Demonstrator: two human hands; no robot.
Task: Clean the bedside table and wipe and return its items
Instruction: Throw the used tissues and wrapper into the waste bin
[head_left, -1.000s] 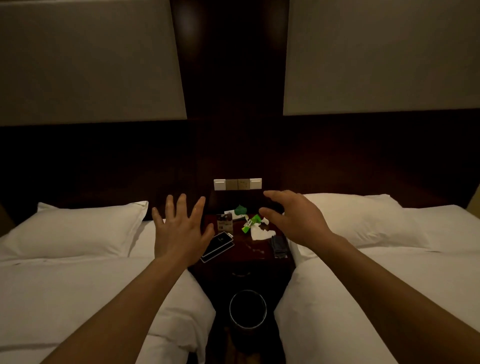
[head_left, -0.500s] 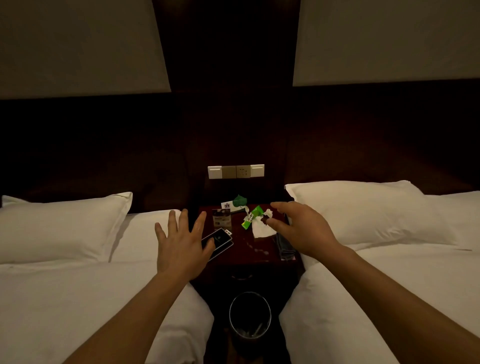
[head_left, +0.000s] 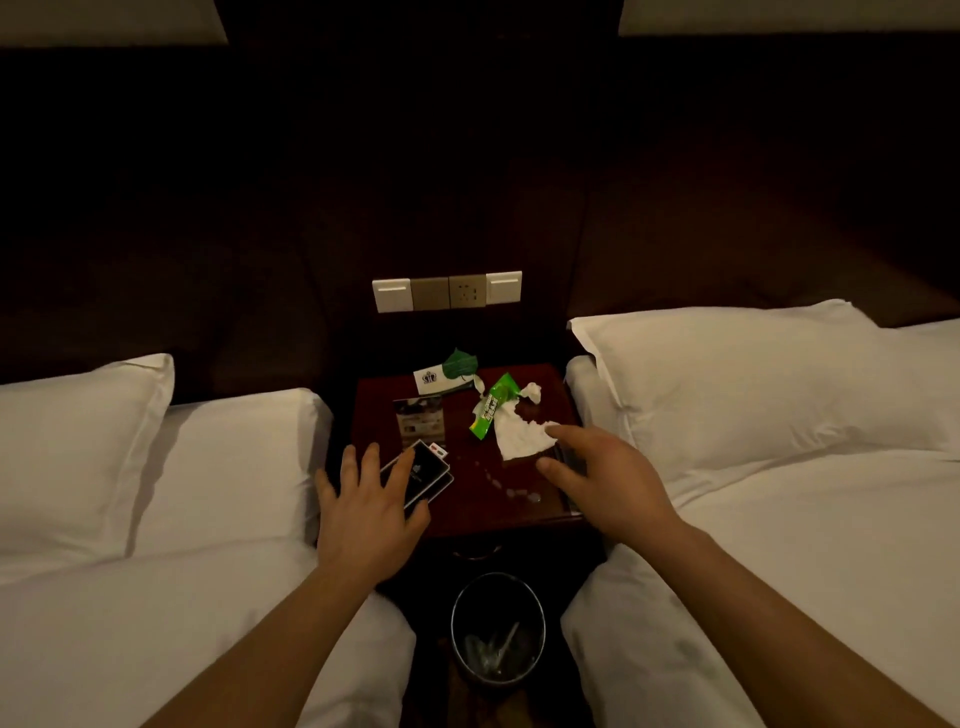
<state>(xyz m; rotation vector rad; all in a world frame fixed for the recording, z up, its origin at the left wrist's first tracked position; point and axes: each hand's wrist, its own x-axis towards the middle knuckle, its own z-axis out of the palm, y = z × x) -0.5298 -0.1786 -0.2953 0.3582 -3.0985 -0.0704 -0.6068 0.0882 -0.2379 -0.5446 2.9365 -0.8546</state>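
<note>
Reaching in from the lower frame, the left hand (head_left: 363, 514) spreads its fingers flat over the black cards (head_left: 427, 472) at the lower left of the bedside table (head_left: 483, 512). Its grip is apart and holds nothing, likely readying to gather them for wiping. The right hand (head_left: 608, 480), grip likewise apart, stretches its index finger to the lower edge of the crumpled tissue (head_left: 522, 440) beside the green wrapper (head_left: 491, 406), probably to clear rubbish first into the waste bin (head_left: 497, 576) just below the table. Wet drops (head_left: 511, 489) lie between the hands. Against half a second ago, both hands sit lower and nearer the table: the left now overlaps the cards, and the right has left the wrapper for the tissue.
</note>
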